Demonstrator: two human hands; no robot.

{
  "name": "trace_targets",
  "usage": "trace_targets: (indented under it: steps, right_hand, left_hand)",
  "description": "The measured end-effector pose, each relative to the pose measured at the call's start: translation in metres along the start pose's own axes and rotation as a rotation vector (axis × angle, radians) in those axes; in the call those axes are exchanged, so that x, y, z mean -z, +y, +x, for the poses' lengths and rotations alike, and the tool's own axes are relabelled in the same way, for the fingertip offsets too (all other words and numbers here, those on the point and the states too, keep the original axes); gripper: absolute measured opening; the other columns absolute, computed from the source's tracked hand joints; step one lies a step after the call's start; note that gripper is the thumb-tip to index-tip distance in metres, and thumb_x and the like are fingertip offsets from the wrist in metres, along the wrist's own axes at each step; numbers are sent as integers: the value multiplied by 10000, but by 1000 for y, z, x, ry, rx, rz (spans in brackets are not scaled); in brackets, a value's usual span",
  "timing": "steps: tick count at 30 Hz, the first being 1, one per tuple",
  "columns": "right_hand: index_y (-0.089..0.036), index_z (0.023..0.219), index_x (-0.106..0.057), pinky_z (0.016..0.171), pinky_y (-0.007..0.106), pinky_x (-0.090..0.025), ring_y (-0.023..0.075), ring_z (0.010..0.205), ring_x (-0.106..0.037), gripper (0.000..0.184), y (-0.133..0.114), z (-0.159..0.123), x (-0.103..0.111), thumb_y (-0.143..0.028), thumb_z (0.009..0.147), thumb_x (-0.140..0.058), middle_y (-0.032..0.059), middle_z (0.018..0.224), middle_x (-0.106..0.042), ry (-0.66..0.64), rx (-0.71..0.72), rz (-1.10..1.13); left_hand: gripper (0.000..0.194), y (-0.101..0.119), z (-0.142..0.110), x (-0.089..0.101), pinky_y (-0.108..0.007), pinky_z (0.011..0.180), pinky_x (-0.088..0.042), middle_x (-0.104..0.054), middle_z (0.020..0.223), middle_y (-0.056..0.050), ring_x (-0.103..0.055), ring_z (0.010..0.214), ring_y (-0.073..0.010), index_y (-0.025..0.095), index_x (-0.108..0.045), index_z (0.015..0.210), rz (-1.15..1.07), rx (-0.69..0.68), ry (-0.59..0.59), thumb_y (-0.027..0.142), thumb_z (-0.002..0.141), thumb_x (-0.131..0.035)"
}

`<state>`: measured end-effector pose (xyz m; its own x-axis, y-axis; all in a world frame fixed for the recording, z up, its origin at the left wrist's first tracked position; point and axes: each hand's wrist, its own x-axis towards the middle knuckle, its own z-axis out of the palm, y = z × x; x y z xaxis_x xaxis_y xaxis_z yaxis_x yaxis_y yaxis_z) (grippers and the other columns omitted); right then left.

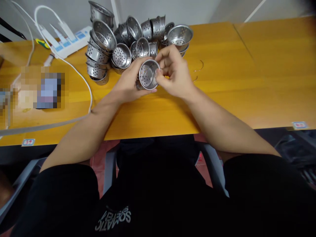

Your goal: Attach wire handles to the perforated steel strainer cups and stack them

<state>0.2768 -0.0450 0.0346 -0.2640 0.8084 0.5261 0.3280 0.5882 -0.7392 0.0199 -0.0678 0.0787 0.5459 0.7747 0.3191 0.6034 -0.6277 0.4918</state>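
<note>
In my left hand (130, 80) is a small perforated steel strainer basket (147, 75), its open mouth tilted up toward me. My left fingers wrap around its outer wall. At the basket's right rim, the thumb and forefinger of my right hand (174, 70) are pinched together, with the other fingers curled. Whether a thin wire lies in that pinch is too small to tell. Just beyond both hands stand more perforated baskets (121, 55), some nested, some on their sides. Two thin curved wires (199, 65) lie on the table to the right of my right hand.
A tall leaning stack of strainer baskets (96, 54) stands at the back left. Beside it is a white power strip (74, 44) with plugs, and a white cable (90, 92) runs across the yellow table (247, 89). A blurred-out device (50, 90) lies at the left.
</note>
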Motion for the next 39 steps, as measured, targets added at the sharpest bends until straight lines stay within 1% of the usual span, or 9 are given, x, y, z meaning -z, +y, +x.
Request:
trace_targets:
  steps: [4,8,15,20,24,28,32,34,39]
  right_hand:
    - [-442,1437,-792,1129,687,-747,444,1232,-769,531,-3,2,14,-810,1075,-919,114,1411,-786,-39,105,-67]
    - [-463,1339,-922,1325,793,-654,528,1523,-687,342,-14,4,24,-720,1114,-926,129,1658,-748,-121,271,-120]
    - [-459,1154,-928,1372,864,-591,533,1542,-659,127,-1,4,20,-585,1155,-917,90,1603,-775,-213,317,-160]
    - [-419,1159,-877,1375,843,-596,528,1535,-657,184,-7,2,20,-598,1151,-921,103,1650,-747,-233,312,-155]
    - [-428,1256,-874,1356,835,-610,539,1533,-658,268,-8,3,19,-608,1093,-988,111,1643,-750,-262,308,-161]
    - [-416,1224,-865,1343,831,-612,539,1520,-686,299,1,5,14,-643,1086,-1004,105,1529,-775,-225,320,-156]
    - [-415,1258,-865,1346,813,-625,521,1517,-709,309,4,5,12,-671,1119,-970,97,1459,-781,-184,313,-170]
    - [-414,1229,-871,1348,811,-624,522,1521,-708,297,0,4,13,-656,1102,-986,95,1481,-790,-206,311,-181]
    - [-394,1074,-873,1337,785,-623,513,1555,-697,210,-7,3,18,-565,1067,-995,98,1568,-785,-299,352,-116]
  left_hand:
    - [1023,-4,0,-2,-725,1535,-536,-683,1937,-125,-649,1806,-524,380,-546,1948,-14,2,-1,599,1033,-950]
    - [973,-2,-1,2,-703,1448,-587,-758,1832,-125,-724,1702,-519,371,-603,1855,-62,23,-14,687,1005,-954]
    - [998,-4,-1,2,-637,1399,-544,-792,1729,-120,-731,1579,-415,281,-652,1786,3,-27,-147,978,1078,-741]
    - [916,-9,0,-3,-621,1297,-634,-855,1558,-133,-813,1435,-414,295,-740,1614,-39,-89,-89,986,1016,-814]
    - [1062,-5,-3,3,-598,1230,-650,-866,1518,-93,-806,1333,-368,297,-725,1629,-50,-73,-70,1153,1000,-698]
    - [986,-4,-4,5,-611,1205,-620,-865,1462,-69,-782,1311,-364,324,-702,1633,-11,-9,-134,1110,1038,-678]
    - [1004,-6,-3,3,-592,1039,-630,-849,1242,-93,-786,1106,-363,314,-746,1454,6,-43,-102,1184,963,-642]
    - [992,-6,-3,3,-595,1070,-625,-865,1271,-79,-781,1135,-362,336,-733,1529,8,-25,-148,1163,988,-649]
    - [1184,4,-4,6,-624,1246,-579,-898,1565,-63,-748,1517,-422,301,-601,1828,-7,37,-255,1154,1008,-559]
